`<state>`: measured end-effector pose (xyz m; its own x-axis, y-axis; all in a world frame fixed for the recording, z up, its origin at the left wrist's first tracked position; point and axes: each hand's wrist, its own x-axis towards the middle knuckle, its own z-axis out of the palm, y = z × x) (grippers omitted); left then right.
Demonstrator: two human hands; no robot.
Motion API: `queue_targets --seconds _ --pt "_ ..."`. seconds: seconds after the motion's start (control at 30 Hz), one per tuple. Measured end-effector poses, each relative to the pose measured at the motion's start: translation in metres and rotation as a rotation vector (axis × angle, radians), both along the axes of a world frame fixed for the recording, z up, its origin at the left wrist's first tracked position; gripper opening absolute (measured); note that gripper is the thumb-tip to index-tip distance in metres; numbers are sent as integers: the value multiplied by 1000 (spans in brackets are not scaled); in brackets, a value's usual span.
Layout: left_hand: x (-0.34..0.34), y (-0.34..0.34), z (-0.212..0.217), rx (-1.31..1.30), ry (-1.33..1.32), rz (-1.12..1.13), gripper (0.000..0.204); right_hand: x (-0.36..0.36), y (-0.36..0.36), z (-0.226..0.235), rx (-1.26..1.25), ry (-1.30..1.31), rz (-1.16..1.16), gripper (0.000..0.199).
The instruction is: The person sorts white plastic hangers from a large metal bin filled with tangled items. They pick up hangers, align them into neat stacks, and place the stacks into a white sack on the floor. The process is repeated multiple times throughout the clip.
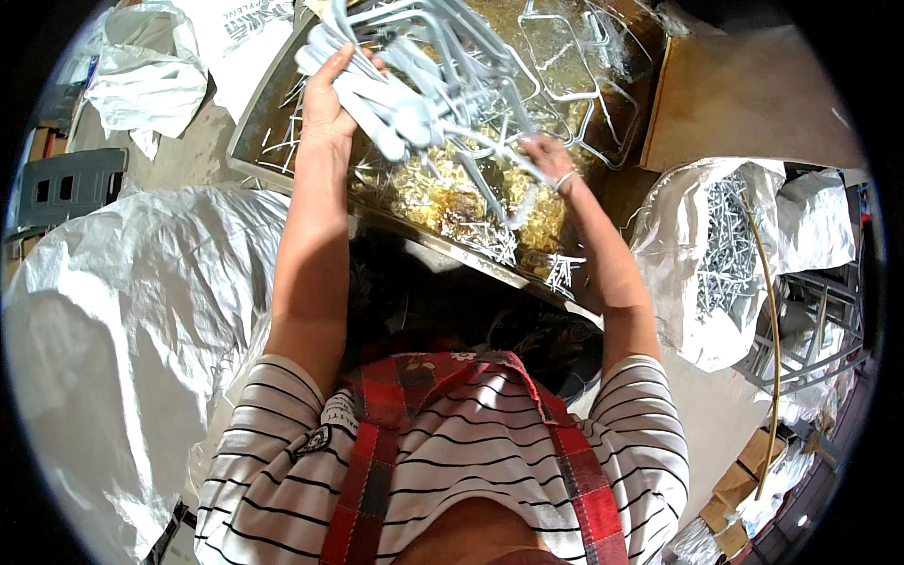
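One bundle of pale grey parts [405, 92], clasped in the left hand [328, 102], is best held steady beside the blurred right hand [549, 162], its grip unclear.

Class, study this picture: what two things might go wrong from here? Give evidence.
1. The grey pieces might slip: the left hand grips the tangled bundle at one side, and long parts stick out.
2. The right hand might get scratched: it is bare and close to those parts.
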<state>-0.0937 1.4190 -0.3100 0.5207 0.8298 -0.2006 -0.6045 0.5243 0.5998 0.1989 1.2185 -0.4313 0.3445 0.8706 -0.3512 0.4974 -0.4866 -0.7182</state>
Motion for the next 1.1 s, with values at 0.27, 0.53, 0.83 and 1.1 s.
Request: queue_targets --seconds 0.27,0.53,0.83,1.1 --pt "17 -15 12 152 234 -94 30 -3 23 161 149 -1218 446 13" --pt "59 -56 10 247 287 -272 28 -64 81 217 769 -1035 872 13" --pt "63 -52 -14 640 580 -247 37 -70 84 209 614 -874 771 38" --pt "45 -31 -10 -89 233 -285 24 -87 33 160 -167 -122 767 119"
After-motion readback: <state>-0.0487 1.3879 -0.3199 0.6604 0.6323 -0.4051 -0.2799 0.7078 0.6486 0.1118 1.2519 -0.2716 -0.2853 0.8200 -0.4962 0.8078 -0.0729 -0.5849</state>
